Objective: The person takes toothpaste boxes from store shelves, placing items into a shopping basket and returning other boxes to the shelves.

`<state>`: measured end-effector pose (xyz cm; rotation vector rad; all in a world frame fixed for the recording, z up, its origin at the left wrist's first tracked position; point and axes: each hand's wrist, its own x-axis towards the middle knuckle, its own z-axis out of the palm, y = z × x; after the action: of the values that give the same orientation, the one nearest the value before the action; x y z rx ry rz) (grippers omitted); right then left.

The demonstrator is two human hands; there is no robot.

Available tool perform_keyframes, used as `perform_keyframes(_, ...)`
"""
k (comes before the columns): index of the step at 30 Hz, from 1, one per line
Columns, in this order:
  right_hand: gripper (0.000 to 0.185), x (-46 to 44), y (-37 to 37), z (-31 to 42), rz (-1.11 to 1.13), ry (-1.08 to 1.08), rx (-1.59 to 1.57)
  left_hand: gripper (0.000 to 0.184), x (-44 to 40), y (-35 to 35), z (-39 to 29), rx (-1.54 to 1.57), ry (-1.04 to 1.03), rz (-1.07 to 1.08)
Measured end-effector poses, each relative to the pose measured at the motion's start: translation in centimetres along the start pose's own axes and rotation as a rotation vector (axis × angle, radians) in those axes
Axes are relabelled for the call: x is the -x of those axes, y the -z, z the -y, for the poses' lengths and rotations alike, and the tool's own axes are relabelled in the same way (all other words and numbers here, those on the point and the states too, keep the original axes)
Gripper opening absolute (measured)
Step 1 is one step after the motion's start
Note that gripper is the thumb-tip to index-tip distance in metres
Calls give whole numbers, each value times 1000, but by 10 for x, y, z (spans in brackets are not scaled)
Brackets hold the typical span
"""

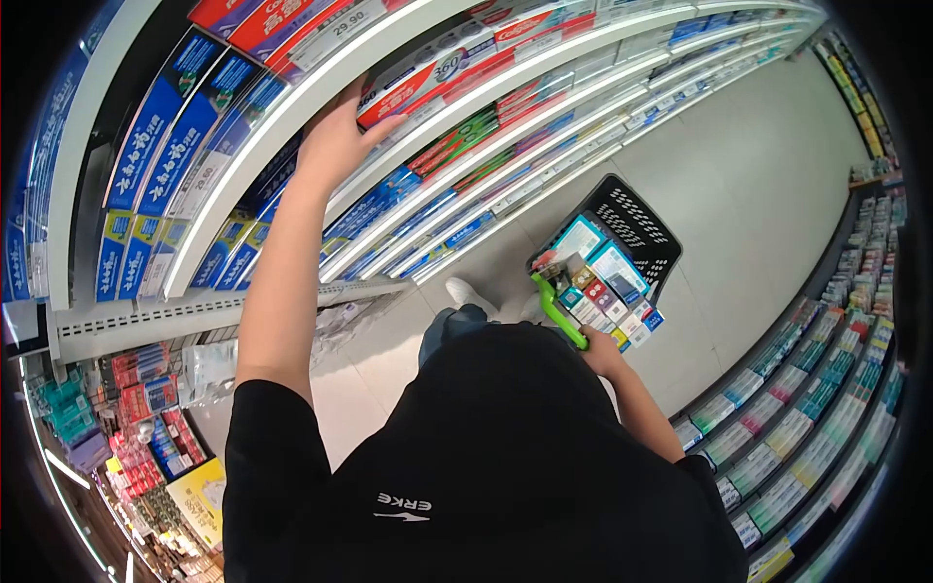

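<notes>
My left hand (335, 141) reaches up to a shelf, at the left end of a red and white Colgate toothpaste box (413, 92). Its thumb lies along the lower front of the box; the other fingers are bent at its end and partly hidden. At my right side, my right hand (603, 352) is closed round the green handle (556, 309) of a black shopping basket (632, 209). Several small boxes in mixed colours (603, 291) fill the basket's near part.
Curved white shelves (292, 92) of toothpaste boxes run along the left and top. Blue boxes (146, 146) stand left of my arm. More product racks (777, 418) line the right. Pale floor tiles (739, 194) lie between. My shoe (466, 291) shows below.
</notes>
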<state>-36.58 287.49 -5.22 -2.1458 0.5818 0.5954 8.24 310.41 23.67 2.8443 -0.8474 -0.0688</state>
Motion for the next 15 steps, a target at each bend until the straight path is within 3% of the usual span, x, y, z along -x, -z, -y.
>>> perform_keyframes(5,32,-2,-3,-6,29,32,-3,87,-44,-28,16,71,-64,-37)
perform_keyframes(10,31,-9,-21,-17,-78,5,19,104,-67,-34,40,67,-101,60)
perform_keyframes(11,33,-9,-22,-17,-52,-35,31,98,-67,-40,44,111,-153,-14)
perform_keyframes(14,30,-3,-20,-9,-119,-27,31,94,-72,-38,52,161,-132,101)
perform_keyframes(15,31,-3,-20,-10,-125,-23,16,90,-71,-39,51,122,-170,35)
